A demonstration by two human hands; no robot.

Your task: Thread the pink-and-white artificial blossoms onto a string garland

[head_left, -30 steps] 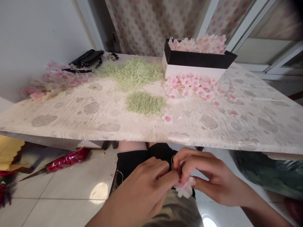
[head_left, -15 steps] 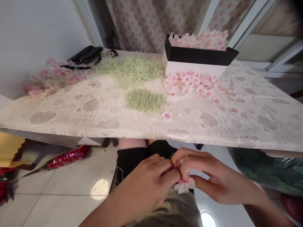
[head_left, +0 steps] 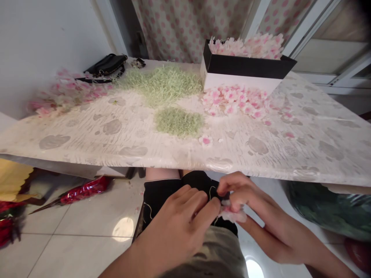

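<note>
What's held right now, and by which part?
A pale pink artificial blossom, pinched at its upper edge by the right hand; the left hand's hold is hidden.

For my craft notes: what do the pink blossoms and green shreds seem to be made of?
The pink blossoms look like thin matte fabric or plastic, identically shaped. The green shreds look like dry paper or raffia, fine and dull.

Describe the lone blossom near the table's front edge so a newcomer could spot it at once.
On the patterned table, find the black-and-white box and the heap of pink blossoms below it. Nearer the front edge, one pink-centred blossom lies alone, apart from that heap.
</note>
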